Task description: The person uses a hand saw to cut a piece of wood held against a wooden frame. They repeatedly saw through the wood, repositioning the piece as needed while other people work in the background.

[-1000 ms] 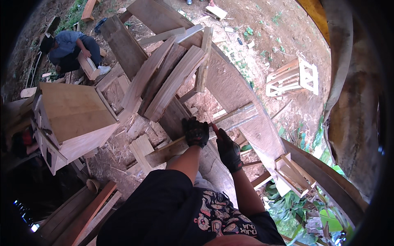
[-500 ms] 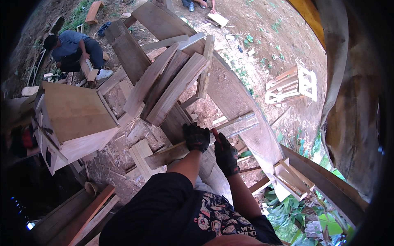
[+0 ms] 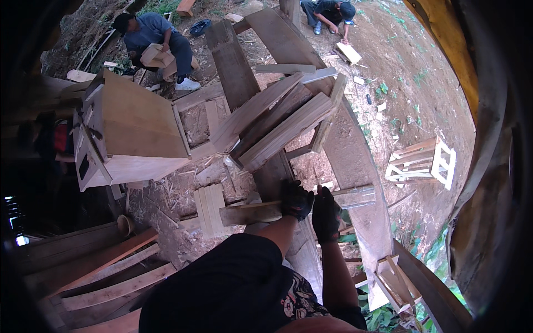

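My left hand (image 3: 297, 200), in a black glove, is closed around a narrow wooden board (image 3: 252, 213) that lies crosswise in front of me. Close to its right, my right hand (image 3: 326, 215), also gloved, is at the same board with its fingers drawn together; their far side is hidden. The board's right end reaches over a wide, long plank (image 3: 355, 150). Beneath my left hand runs another dark plank (image 3: 273, 175).
Several thick boards (image 3: 286, 130) lie stacked just ahead. A wooden cabinet (image 3: 141, 119) stands left, near short light slats (image 3: 210, 211). One person (image 3: 147, 34) sits far left with wood pieces; another person (image 3: 327, 15) crouches ahead. A slatted frame (image 3: 422, 161) stands right.
The view has swung, so the scene sits farther right and lower. My right hand's pointing finger is now drawn in. The seated person has raised and turned a wood piece.
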Action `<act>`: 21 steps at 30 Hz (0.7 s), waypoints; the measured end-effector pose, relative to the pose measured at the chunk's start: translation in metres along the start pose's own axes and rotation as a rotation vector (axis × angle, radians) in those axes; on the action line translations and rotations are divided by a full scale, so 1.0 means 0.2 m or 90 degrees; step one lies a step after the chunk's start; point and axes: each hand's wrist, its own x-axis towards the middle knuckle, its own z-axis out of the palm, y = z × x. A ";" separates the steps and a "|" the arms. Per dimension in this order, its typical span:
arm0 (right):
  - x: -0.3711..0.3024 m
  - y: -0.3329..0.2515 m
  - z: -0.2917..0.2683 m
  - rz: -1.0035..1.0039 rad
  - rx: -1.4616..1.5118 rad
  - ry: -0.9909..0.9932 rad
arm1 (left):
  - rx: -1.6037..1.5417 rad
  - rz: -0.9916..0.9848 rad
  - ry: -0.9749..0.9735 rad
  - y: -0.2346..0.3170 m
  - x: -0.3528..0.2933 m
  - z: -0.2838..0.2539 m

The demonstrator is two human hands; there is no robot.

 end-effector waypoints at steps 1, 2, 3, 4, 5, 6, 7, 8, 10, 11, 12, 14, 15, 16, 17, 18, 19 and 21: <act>-0.10 0.00 -0.05 -0.006 0.023 -0.028 | -0.002 0.000 0.002 0.00 0.00 0.01; -0.19 -0.01 -0.12 -0.011 0.045 -0.051 | -0.003 0.004 0.003 0.00 0.00 0.02; -0.31 0.06 -0.12 -0.018 0.050 -0.021 | -0.006 0.012 0.003 0.01 0.01 0.03; -0.43 0.15 -0.08 -0.025 0.057 0.010 | 0.009 0.012 0.021 0.01 0.00 0.06; -0.48 0.22 -0.05 -0.038 0.064 0.036 | 0.006 0.007 0.039 0.01 -0.01 0.09; -0.47 0.24 -0.03 -0.031 0.083 0.054 | 0.004 0.004 0.057 0.01 -0.02 0.11; -0.44 0.20 -0.04 -0.008 0.049 0.024 | -0.014 0.008 0.073 0.00 -0.03 0.12; -0.38 0.14 -0.07 0.021 0.020 0.004 | -0.019 0.013 0.078 0.00 -0.01 0.11; -0.26 -0.01 -0.13 0.066 -0.033 -0.002 | -0.024 -0.003 0.078 0.00 0.02 0.08; -0.21 -0.14 -0.20 0.022 -0.028 0.013 | -0.017 -0.008 0.092 0.00 0.00 0.10; -0.17 -0.28 -0.29 -0.017 -0.024 0.025 | -0.009 -0.012 0.106 -0.01 -0.01 0.12; -0.16 -0.45 -0.41 -0.043 -0.040 0.029 | 0.000 -0.014 0.194 -0.01 0.01 0.17; -0.16 -0.47 -0.44 -0.039 -0.029 0.034 | -0.005 -0.017 0.173 -0.01 0.04 0.16; -0.20 -0.47 -0.47 -0.026 -0.022 0.039 | -0.012 -0.014 0.146 0.00 0.04 0.12; -0.26 -0.46 -0.49 -0.004 -0.016 0.035 | -0.022 -0.013 0.105 0.01 0.01 0.10; -0.31 -0.39 -0.46 -0.045 0.090 0.074 | -0.030 -0.012 0.116 0.01 0.00 0.09; -0.36 -0.39 -0.51 -0.001 0.039 0.053 | -0.013 -0.014 0.131 0.01 0.01 0.11; -0.49 -0.36 -0.56 0.044 0.040 0.059 | 0.029 -0.008 0.150 0.02 0.01 0.13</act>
